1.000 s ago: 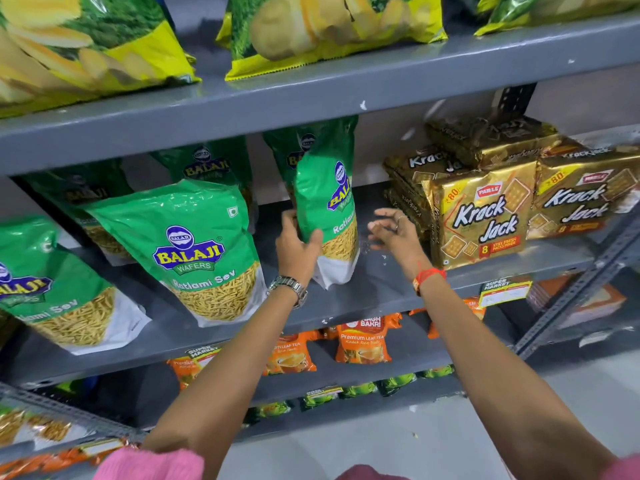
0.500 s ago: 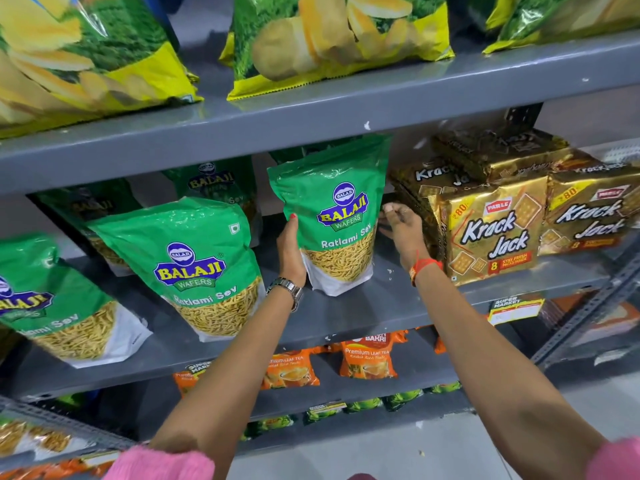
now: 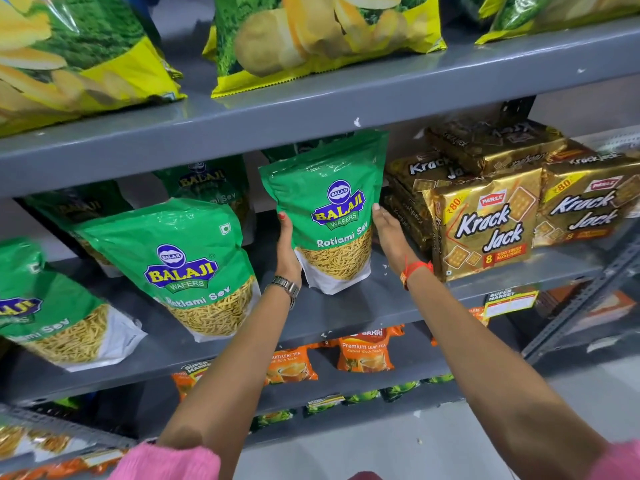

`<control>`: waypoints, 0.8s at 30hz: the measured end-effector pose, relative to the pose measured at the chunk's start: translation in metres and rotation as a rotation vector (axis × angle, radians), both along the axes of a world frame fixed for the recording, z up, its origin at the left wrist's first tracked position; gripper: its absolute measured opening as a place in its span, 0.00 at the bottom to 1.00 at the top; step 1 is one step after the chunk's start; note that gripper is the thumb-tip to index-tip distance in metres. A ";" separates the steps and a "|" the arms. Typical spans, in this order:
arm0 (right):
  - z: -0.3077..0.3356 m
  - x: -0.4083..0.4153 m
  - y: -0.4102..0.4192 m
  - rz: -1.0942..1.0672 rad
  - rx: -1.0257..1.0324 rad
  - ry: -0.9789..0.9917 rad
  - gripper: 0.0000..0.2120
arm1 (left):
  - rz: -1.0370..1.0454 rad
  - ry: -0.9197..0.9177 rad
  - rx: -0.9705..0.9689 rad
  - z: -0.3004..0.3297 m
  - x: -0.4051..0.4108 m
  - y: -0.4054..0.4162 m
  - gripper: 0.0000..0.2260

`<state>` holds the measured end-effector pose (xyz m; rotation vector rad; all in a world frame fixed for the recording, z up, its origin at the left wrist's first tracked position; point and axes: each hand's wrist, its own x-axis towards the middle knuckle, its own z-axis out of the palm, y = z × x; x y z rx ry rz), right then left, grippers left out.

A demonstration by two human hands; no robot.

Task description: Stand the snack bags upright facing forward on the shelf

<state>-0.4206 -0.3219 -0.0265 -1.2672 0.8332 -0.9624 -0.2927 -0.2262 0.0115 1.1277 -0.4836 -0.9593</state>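
A green Balaji Ratlami Sev bag (image 3: 329,216) stands upright on the grey middle shelf (image 3: 363,306), its front label facing me. My left hand (image 3: 287,251) grips its left edge, thumb on the front. My right hand (image 3: 389,233) lies flat against its right edge, fingers behind the bag. Two more of the green bags (image 3: 187,268) (image 3: 52,313) stand further left, leaning back. Other green bags (image 3: 211,185) sit behind in the shadow.
Gold Krack Jack biscuit packs (image 3: 485,223) are stacked close to the right of my right hand. Yellow-green chip bags (image 3: 322,39) lie on the shelf above. Orange tea packets (image 3: 363,351) fill the shelf below. A slotted metal upright (image 3: 581,299) runs at the right.
The bag was edge-on a second ago and has turned to face forward. My right hand came in from open air to press on its right side. My left hand kept its hold.
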 end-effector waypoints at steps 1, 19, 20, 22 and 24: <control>-0.002 -0.003 0.003 -0.008 0.011 -0.003 0.18 | 0.001 0.011 -0.007 -0.002 -0.001 0.003 0.16; -0.004 -0.023 0.075 -0.235 0.043 -0.019 0.17 | -0.070 -0.177 0.060 -0.013 -0.016 0.065 0.65; 0.001 -0.020 0.080 -0.262 0.027 0.005 0.21 | -0.078 -0.216 0.077 -0.008 -0.016 0.075 0.65; 0.006 -0.010 0.095 -0.376 -0.047 0.051 0.34 | -0.099 -0.314 0.045 -0.005 -0.014 0.095 0.52; 0.013 0.002 0.114 -0.501 -0.172 0.124 0.41 | -0.085 -0.375 -0.016 -0.004 -0.008 0.115 0.42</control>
